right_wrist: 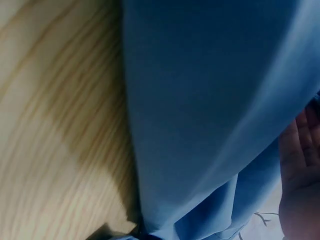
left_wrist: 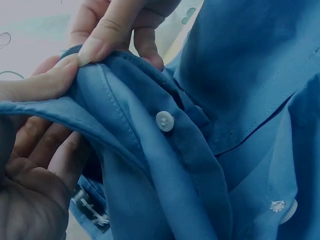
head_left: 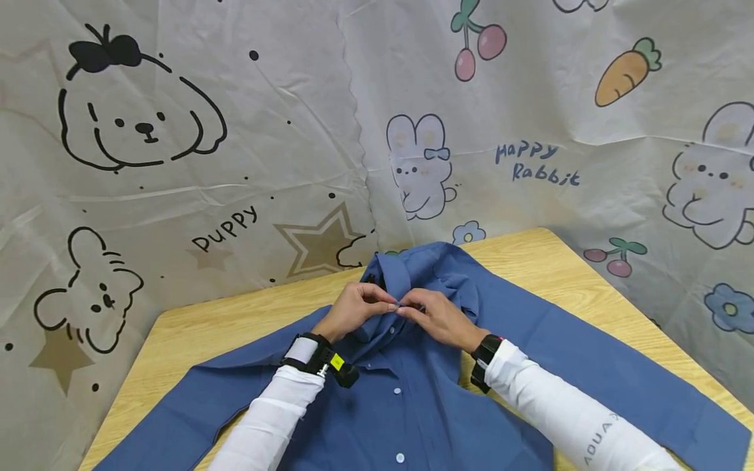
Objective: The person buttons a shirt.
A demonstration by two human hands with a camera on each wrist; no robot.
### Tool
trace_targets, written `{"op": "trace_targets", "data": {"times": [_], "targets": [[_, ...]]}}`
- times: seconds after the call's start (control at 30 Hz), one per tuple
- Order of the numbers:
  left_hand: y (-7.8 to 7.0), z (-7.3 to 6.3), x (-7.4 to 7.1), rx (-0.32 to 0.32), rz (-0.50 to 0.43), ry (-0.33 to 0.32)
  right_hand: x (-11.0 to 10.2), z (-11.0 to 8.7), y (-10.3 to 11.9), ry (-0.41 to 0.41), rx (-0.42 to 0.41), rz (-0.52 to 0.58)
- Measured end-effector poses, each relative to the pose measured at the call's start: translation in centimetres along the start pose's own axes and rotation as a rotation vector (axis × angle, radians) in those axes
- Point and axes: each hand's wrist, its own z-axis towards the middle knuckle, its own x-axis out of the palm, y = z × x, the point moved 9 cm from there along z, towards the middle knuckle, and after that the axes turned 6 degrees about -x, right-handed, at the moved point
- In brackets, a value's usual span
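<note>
A blue long-sleeved shirt (head_left: 424, 386) lies front up with its sleeves spread to both sides. At its raised collar, my left hand (head_left: 353, 307) and right hand (head_left: 438, 317) meet, thumbs and forefingers pinching the folded cloth. In the left wrist view, the left hand (left_wrist: 45, 115) and the right hand's fingers (left_wrist: 107, 30) grip the same collar edge (left_wrist: 95, 70). A white button (left_wrist: 165, 121) shows on the band just below them. Part of the right hand (right_wrist: 302, 165) appears at the right edge of the right wrist view, beside draped shirt cloth (right_wrist: 200, 110).
The shirt rests on a wood-grain table (head_left: 518, 255). A pale curtain (head_left: 283, 131) with cartoon prints hangs along the table's back and sides. More white buttons (head_left: 400, 458) run down the shirt front. A dark label (left_wrist: 91, 210) sits inside the collar.
</note>
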Motion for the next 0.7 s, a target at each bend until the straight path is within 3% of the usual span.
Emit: {"op": "trace_targets", "data": {"times": [0.47,0.7], "targets": [[-0.22,0.01,0.57,0.009,-0.023,0.025,-0.21,-0.47,-0.67,-0.005,0.035,0.104],[-0.12,-0.14,0.56,0.04,-0.037,-0.004,-0.48,0.05,0.26,0.009,-0.019,0.022]]}}
